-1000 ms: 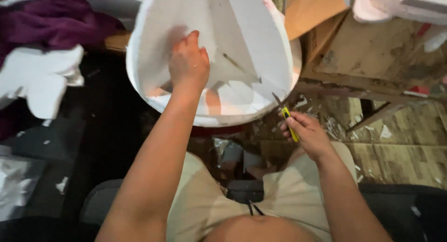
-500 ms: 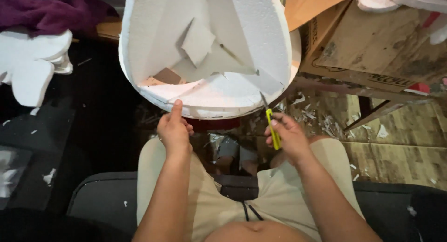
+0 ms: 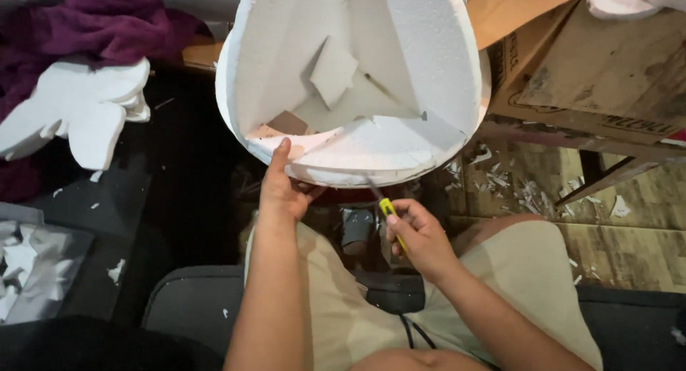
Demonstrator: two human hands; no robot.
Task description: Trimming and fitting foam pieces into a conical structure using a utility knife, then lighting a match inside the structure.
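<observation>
Our left hand (image 3: 282, 189) had dropped from inside the white foam shell (image 3: 350, 85) to its near rim, thumb and fingers pinching the edge. Right hand (image 3: 421, 235), fingers curled round the yellow knife (image 3: 389, 215), had brought its blade up to the rim; cutting looked underway.

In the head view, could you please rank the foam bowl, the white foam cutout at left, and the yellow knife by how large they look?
1. foam bowl, held at its rim by the left hand.
2. foam cutout.
3. yellow knife in the right hand; partly hidden, but clearly smallest.
</observation>
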